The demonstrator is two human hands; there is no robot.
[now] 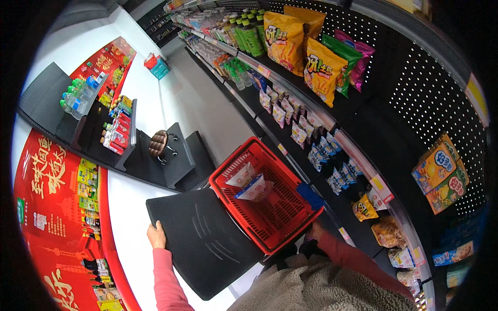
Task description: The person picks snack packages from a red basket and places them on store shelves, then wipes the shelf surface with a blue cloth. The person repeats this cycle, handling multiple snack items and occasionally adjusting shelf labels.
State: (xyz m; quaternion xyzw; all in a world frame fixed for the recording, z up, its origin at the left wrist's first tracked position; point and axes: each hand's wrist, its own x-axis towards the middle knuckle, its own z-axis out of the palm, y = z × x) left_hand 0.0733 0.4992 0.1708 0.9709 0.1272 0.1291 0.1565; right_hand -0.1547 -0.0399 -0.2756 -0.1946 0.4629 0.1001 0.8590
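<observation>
My left hand (156, 236) is closed around the left edge of a flat black panel (207, 238) with curved pale scuffs. Against the panel's far right side stands a red shopping basket (264, 243) with slotted walls. Inside the basket lie a white packet (243, 176) and a white-and-blue packet (255, 189). My right hand (315, 231) is in shadow at the basket's near right corner, and its fingers are mostly hidden. A dark blue piece (310, 197) covers part of the basket's right rim.
Along the right runs a shelf rail (358, 160) with small snack packs (298, 135), yellow chip bags (325, 72) and biscuit boxes (443, 173). At left is a black shelf unit (46, 103) with bottles (75, 103). A brown stool (158, 143) and a grey aisle floor (194, 93) lie beyond the basket.
</observation>
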